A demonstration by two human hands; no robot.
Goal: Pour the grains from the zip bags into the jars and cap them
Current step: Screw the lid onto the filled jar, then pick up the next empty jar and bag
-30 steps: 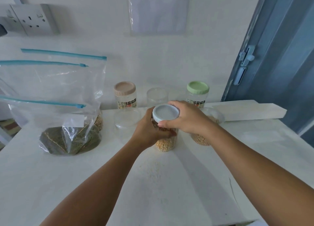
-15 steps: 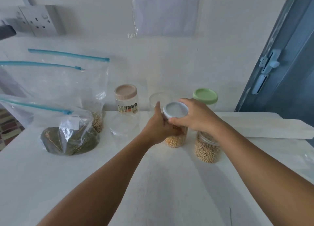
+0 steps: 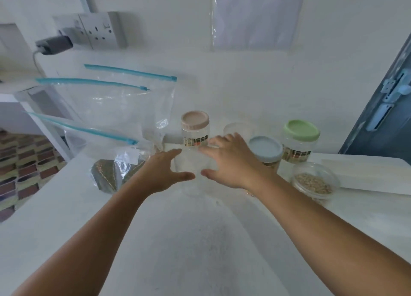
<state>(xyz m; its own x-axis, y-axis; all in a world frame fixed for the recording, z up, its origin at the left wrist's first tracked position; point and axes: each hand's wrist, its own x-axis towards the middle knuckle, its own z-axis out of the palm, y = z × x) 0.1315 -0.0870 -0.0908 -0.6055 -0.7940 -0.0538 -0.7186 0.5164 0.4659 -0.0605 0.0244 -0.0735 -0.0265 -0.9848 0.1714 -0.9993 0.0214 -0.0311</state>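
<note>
Jars stand in a loose cluster at the back of the white counter [image 3: 200, 240]. Both hands have let go of the blue-lidded jar [image 3: 265, 151], which half a second ago sat between them with the right hand on its lid; it now stands capped, just right of the right wrist, holding yellow grains. The left hand [image 3: 159, 173] and right hand [image 3: 229, 162] have moved left to an empty clear jar without a lid [image 3: 192, 173] and flank it, fingers spread and straight, thumbs pointing at each other across its near side. The grip is not yet closed on it; whether the fingertips touch the plastic I cannot tell, since the frame is blurred there.

Behind stand a pink-lidded jar [image 3: 195, 126], another clear open jar [image 3: 236, 129] and a green-lidded jar [image 3: 300, 140]. An open jar of pale grains [image 3: 314, 182] sits at the right, nearer than the green-lidded one. At the left, zip bags with blue closures [image 3: 111, 109] stand as before, the front one holding dark green grains [image 3: 111, 175].

The view has tilted, so a wall socket with a plugged-in charger [image 3: 89, 33] now shows.
</note>
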